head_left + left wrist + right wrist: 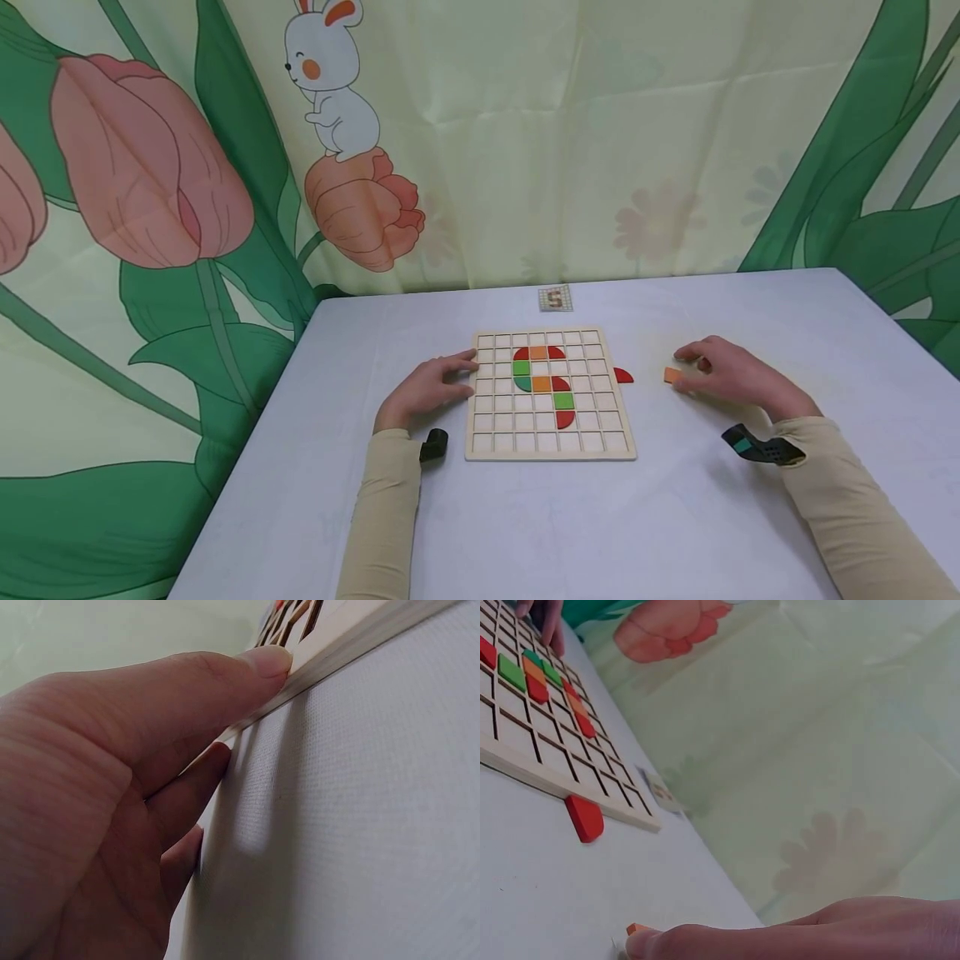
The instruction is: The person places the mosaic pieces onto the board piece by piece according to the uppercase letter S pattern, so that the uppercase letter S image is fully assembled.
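A pale wooden grid board (491, 450) lies on the table. Red, orange, green and teal tiles fill some of its squares in a winding S-like line. My left hand (431, 385) rests against the board's left edge; in the left wrist view the thumb (266, 664) touches its side, the other fingers loosely spread. Off to the right of the board, my right hand (723, 371) has its thumb tip on an orange square tile (671, 376), the index finger standing apart from it. The thumb covers part of this tile (634, 928) in the right wrist view.
A red rounded tile (623, 376) lies right at the board's right edge. Behind the board is a small card (555, 298) showing a gridded pattern. A printed curtain (525, 167) hangs along the table's far edge. Each wrist wears a black band (761, 447).
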`<action>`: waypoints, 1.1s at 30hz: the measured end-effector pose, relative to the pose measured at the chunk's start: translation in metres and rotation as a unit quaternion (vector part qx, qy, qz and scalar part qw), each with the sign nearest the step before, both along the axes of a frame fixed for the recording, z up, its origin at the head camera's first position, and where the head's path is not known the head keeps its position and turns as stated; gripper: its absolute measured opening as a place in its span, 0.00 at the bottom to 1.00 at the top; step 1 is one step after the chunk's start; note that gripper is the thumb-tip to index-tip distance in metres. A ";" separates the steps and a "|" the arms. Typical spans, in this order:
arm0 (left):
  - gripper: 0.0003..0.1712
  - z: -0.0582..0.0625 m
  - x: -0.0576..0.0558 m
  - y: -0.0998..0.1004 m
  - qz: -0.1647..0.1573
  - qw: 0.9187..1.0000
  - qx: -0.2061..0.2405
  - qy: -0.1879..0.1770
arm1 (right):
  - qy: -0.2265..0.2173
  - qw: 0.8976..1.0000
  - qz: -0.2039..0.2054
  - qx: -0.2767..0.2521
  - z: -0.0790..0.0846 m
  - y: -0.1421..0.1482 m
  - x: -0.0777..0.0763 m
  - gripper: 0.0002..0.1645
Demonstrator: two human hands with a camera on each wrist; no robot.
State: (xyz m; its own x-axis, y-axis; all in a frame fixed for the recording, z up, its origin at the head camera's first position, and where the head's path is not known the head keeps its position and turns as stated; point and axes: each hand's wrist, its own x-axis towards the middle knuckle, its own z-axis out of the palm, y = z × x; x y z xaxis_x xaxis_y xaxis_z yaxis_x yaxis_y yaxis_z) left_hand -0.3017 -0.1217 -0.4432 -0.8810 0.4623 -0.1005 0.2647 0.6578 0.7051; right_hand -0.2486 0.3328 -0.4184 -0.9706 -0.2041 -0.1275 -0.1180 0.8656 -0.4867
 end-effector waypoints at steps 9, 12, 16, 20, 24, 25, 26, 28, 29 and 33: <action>0.26 -0.003 0.000 0.000 -0.007 1.000 -0.001 0.003 | 0.028 0.999 0.041 -0.005 -0.008 -0.007 0.002 0.25; 0.26 -0.002 0.000 0.000 -0.009 1.000 0.000 0.002 | 0.036 0.998 0.044 -0.008 -0.010 -0.009 0.002 0.20; 0.26 -0.001 0.000 0.000 -0.004 1.000 0.003 -0.001 | 0.048 0.998 0.042 -0.009 -0.010 -0.010 0.001 0.17; 0.26 0.000 -0.001 0.000 -0.003 1.000 0.004 0.000 | 0.058 0.997 0.042 -0.010 -0.010 -0.012 0.000 0.18; 0.26 0.001 -0.001 0.001 -0.001 1.000 0.003 -0.004 | 0.061 0.998 0.030 -0.010 -0.010 -0.013 -0.001 0.20; 0.26 0.001 -0.001 0.001 0.001 1.000 0.002 -0.005 | 0.061 0.998 0.028 -0.011 -0.010 -0.013 -0.002 0.21; 0.26 0.001 -0.001 0.001 0.003 1.000 0.001 -0.007 | 0.061 0.998 0.026 -0.012 -0.011 -0.014 -0.002 0.21; 0.26 0.001 -0.001 0.000 0.002 1.000 0.000 -0.006 | 0.062 0.998 0.023 -0.013 -0.011 -0.014 -0.002 0.21; 0.26 0.000 -0.001 0.000 0.002 1.000 0.000 -0.006 | 0.062 0.998 0.023 -0.012 -0.012 -0.014 -0.002 0.21; 0.26 0.000 -0.001 0.000 -0.001 1.000 0.004 -0.005 | 0.060 0.998 0.026 -0.009 -0.014 -0.014 -0.002 0.21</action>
